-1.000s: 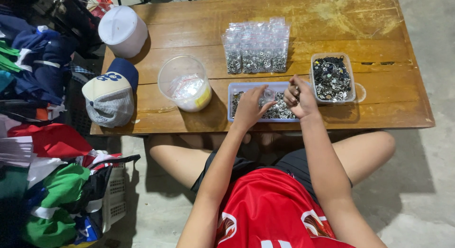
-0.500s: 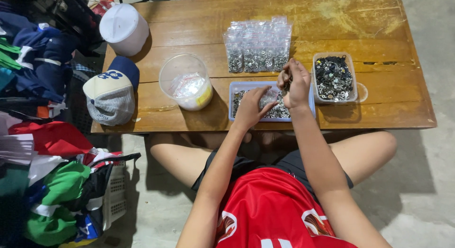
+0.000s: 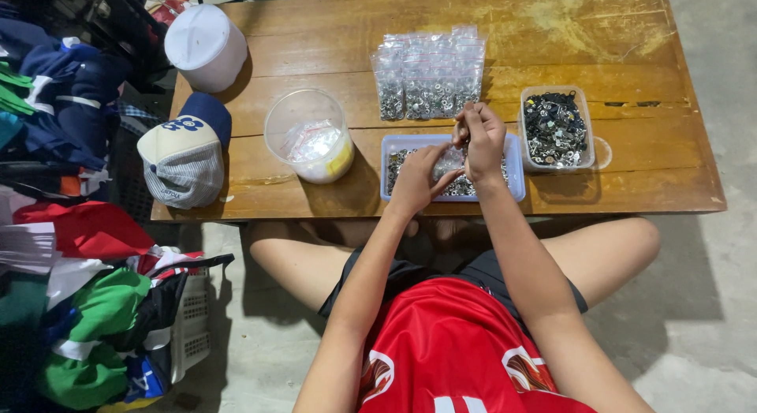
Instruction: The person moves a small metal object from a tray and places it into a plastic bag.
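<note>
— where are our hands?

— both are over the blue-rimmed tray [image 3: 514,194] of small metal parts at the near edge of the tabletop [image 3: 631,42]. our right hand [image 3: 482,139] is raised a little above it, fingers pinched together on a small clear bag [image 3: 452,157]. what sits inside the bag is too small for us to tell.

— and the left?

— our left hand [image 3: 413,181] is just beside the right, fingers curled onto the lower part of the same bag, so we grip it from both sides.

— what lies around the tray?

— right of it, close by, a clear tub [image 3: 555,129] full of dark metal bits. behind it, a stack of filled little bags [image 3: 428,72], lying flat. to the left, a round clear container [image 3: 309,134] with something pale and yellow inside. further left, a blue and white cap [image 3: 185,150] hangs over the tabletop's edge, and a white round lid or pot [image 3: 205,46] stands at the far corner.

— off the tabletop?

— a heap of coloured clothes [image 3: 71,302] on the floor at our left, and our knees under the tabletop.
</note>
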